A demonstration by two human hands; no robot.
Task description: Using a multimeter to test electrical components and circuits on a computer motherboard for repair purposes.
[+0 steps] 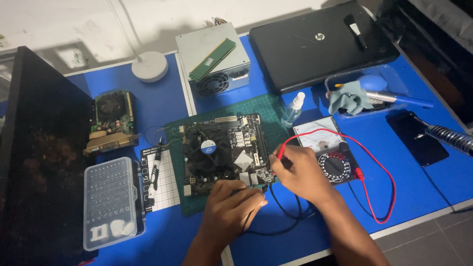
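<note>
A dark motherboard (224,150) with a round fan lies on a green cutting mat (270,109). My left hand (231,209) grips a black test probe at the board's near edge; its black lead loops toward me. My right hand (300,172) holds a red test probe (282,151) at the board's right side. The red lead (374,162) arcs over to an analogue multimeter (327,152) just right of my hand.
A black computer case (39,148) stands at left, beside a clear screwdriver-bit box (108,202) and a graphics card (112,120). Behind: a power supply (212,59) carrying a memory stick, a closed laptop (320,44), a spray bottle (293,108), a plastic tray of tools (369,91), a phone (419,138).
</note>
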